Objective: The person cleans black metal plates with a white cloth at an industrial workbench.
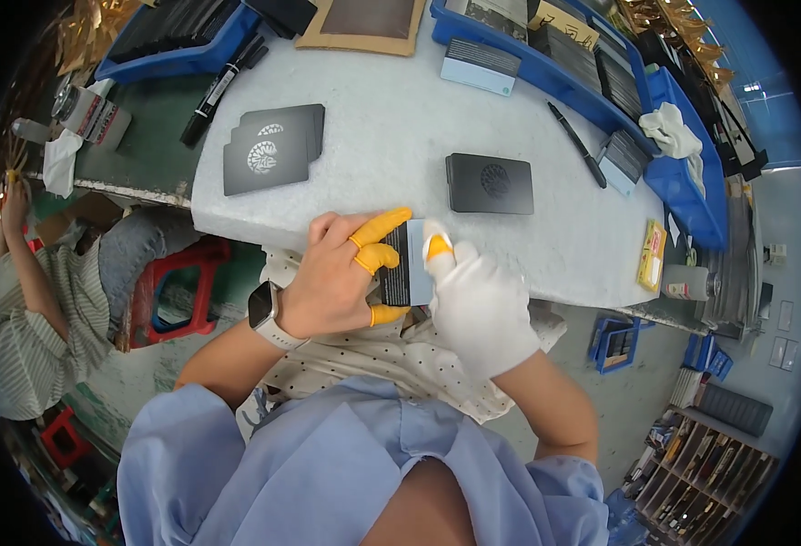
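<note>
At the table's near edge my left hand [332,273] is closed on a stack of black cards [396,284], with yellow cots on several of its fingers. The stack stands with its edges toward me, a light blue face [418,268] on its right side. My right hand [482,314], in a white glove with a yellow cot at a fingertip, is closed against that blue side; its curled fingers are partly hidden. Fanned dark grey cards with a pale round emblem [268,168] lie to the left. A neat pile of black cards [514,188] lies to the right.
Blue bins [560,77] of cards line the far side; a banded card stack [481,68] stands before them. A pen [577,144] and yellow packet [652,255] lie right, a black marker [211,107] left. Another person [41,318] sits at far left near a red stool [209,287].
</note>
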`<state>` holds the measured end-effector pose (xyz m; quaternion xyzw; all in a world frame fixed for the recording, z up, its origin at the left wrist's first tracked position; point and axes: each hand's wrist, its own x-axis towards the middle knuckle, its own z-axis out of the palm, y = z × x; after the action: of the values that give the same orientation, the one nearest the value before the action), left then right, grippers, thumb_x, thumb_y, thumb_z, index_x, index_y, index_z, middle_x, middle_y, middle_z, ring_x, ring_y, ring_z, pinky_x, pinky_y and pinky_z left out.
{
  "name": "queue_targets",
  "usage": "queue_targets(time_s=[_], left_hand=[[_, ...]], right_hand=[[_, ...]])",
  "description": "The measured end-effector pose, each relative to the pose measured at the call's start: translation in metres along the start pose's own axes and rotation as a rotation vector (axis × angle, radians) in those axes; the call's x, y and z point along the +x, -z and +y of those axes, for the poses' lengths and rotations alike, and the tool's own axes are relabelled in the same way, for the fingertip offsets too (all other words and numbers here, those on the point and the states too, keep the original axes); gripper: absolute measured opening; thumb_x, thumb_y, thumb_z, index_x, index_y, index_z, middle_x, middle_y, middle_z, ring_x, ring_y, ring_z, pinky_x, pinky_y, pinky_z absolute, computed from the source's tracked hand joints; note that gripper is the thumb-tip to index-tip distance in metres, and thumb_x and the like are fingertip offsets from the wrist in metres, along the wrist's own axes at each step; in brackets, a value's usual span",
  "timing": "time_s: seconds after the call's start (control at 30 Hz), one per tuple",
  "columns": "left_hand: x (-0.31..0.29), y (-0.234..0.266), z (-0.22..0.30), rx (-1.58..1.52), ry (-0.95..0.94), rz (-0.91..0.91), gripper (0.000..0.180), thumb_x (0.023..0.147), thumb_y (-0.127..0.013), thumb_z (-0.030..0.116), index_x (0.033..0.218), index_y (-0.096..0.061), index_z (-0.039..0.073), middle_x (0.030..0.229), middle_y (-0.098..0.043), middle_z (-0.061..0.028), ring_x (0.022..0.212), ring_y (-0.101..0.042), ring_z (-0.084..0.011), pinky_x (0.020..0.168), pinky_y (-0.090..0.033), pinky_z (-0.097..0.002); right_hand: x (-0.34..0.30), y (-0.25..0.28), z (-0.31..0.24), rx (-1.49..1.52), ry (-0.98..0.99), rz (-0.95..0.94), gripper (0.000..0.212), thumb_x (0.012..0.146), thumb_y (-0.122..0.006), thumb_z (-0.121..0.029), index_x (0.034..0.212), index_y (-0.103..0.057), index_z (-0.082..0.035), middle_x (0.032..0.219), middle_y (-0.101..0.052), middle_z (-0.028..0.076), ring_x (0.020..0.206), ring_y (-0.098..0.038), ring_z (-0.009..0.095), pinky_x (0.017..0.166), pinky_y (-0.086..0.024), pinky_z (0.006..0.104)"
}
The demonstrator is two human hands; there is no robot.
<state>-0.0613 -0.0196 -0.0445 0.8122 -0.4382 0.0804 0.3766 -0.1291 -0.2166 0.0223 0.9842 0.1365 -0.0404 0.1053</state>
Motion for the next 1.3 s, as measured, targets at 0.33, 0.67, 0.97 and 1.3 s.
queue_targets(time_s=[0.33, 0.67, 0.97, 1.3], left_hand=[[0.002, 0.005, 0.005, 0.007, 0.020, -0.022, 0.052, 0.064, -0.091, 0.025, 0.103, -0.064, 0.004, 0.143, -0.061, -0.0132, 0.122, -0.053, -0.0305, 0.105, -0.034, -0.0449], [0.003, 0.006, 0.014, -0.010, 0.019, 0.015, 0.062, 0.059, -0.094, 0.024, 0.106, -0.057, 0.006, 0.141, -0.061, -0.0134, 0.118, -0.053, -0.0327, 0.104, -0.035, -0.0461], [0.009, -0.003, 0.065, 0.046, 0.085, 0.017, 0.065, 0.058, -0.096, 0.030, 0.106, -0.059, 0.006, 0.139, -0.062, -0.0158, 0.116, -0.053, -0.0345, 0.101, -0.036, -0.0477], [0.011, -0.004, 0.086, 0.027, 0.067, 0.006, 0.063, 0.059, -0.097, 0.028, 0.104, -0.059, 0.006, 0.140, -0.061, -0.0177, 0.114, -0.054, -0.0345, 0.099, -0.035, -0.0470]], right_hand=[[-0.052, -0.014, -0.011, 0.183, 0.033, -0.024, 0.045, 0.091, -0.061, -0.014, 0.134, -0.060, 0.000, 0.084, -0.061, 0.009, 0.064, -0.063, 0.020, 0.054, -0.053, 0.0355], [-0.121, -0.052, -0.014, 0.726, -0.002, -0.129, 0.015, 0.099, -0.059, -0.013, 0.108, -0.066, -0.003, 0.096, -0.068, 0.011, 0.077, -0.071, 0.026, 0.064, -0.057, 0.0404], [-0.079, -0.029, -0.043, 1.972, -0.702, 0.521, 0.053, 0.104, -0.064, -0.009, 0.152, -0.045, 0.002, 0.111, -0.064, 0.008, 0.101, -0.063, 0.015, 0.085, -0.052, 0.0276], [-0.096, -0.041, 0.009, 2.222, -0.932, 0.669, 0.039, 0.104, -0.063, -0.006, 0.141, -0.054, -0.003, 0.110, -0.061, 0.004, 0.095, -0.059, 0.011, 0.078, -0.055, 0.0277]])
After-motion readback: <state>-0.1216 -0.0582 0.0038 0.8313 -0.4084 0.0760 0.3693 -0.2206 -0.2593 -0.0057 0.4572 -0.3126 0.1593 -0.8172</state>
